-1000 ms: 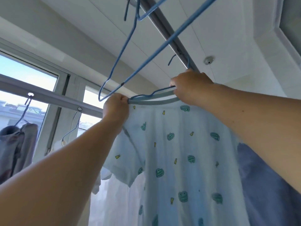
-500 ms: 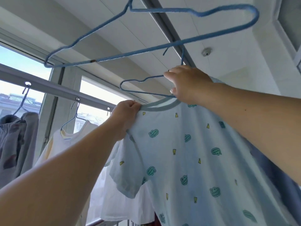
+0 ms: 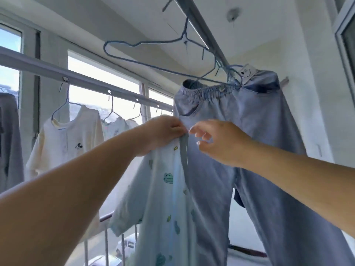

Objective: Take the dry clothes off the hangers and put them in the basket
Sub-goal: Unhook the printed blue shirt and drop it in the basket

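Note:
My left hand [image 3: 163, 129] grips the collar of a pale blue T-shirt [image 3: 163, 198] printed with small green figures; the shirt hangs down from that hand, free of any hanger. My right hand [image 3: 219, 141] hovers just right of the collar, fingers loosely curled, holding nothing. An empty blue wire hanger [image 3: 153, 54] dangles from the ceiling rail [image 3: 203, 33]. Behind my hands, blue trousers [image 3: 249, 121] hang by their elastic waist from another blue hanger [image 3: 233, 77]. No basket is in view.
A second rail [image 3: 86, 81] runs along the window with a cream T-shirt [image 3: 67, 139], a white garment [image 3: 117, 125] and a grey garment [image 3: 9, 141] on blue hangers. A metal railing [image 3: 107, 219] stands below. A white wall is at the right.
The patterned shirt has come off its hanger and dropped lower in my left hand. My right hand has let go of the hanger and collar. The view has swung right, showing the blue trousers.

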A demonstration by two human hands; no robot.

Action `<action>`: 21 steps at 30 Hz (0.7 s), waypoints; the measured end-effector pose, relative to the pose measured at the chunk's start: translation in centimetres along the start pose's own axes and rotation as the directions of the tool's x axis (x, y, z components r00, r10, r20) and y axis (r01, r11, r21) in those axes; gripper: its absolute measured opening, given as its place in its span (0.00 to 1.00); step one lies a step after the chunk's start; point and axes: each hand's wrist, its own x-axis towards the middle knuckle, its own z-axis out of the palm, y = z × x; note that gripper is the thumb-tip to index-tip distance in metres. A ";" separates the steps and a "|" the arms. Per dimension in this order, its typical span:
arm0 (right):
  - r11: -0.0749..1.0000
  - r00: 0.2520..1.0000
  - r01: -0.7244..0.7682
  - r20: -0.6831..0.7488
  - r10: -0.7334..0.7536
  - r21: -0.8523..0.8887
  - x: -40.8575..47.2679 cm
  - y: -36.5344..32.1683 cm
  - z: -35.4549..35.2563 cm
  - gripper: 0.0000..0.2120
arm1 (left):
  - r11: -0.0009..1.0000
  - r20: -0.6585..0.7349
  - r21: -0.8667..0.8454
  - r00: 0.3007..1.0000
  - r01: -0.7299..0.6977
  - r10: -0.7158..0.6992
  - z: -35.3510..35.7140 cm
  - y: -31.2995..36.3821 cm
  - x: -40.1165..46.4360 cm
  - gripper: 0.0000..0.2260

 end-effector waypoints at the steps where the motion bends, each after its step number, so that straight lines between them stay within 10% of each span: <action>1: 0.993 0.996 -0.061 0.078 0.053 0.102 -1.1 0.3 0.8 0.15 | 0.999 0.044 0.028 0.999 0.017 -0.018 0.6 -0.2 -0.6 0.09; 8: 0.841 0.805 -0.349 0.592 0.043 0.414 -6.8 0.9 6.4 0.23 | 0.991 0.290 0.060 0.948 0.117 -0.130 2.4 -2.3 -4.1 0.08; 21: 0.743 0.464 -0.502 0.863 -0.200 0.442 -14.0 1.6 14.6 0.11 | 0.938 0.388 -0.085 0.878 0.336 -0.280 7.0 -5.9 -10.8 0.10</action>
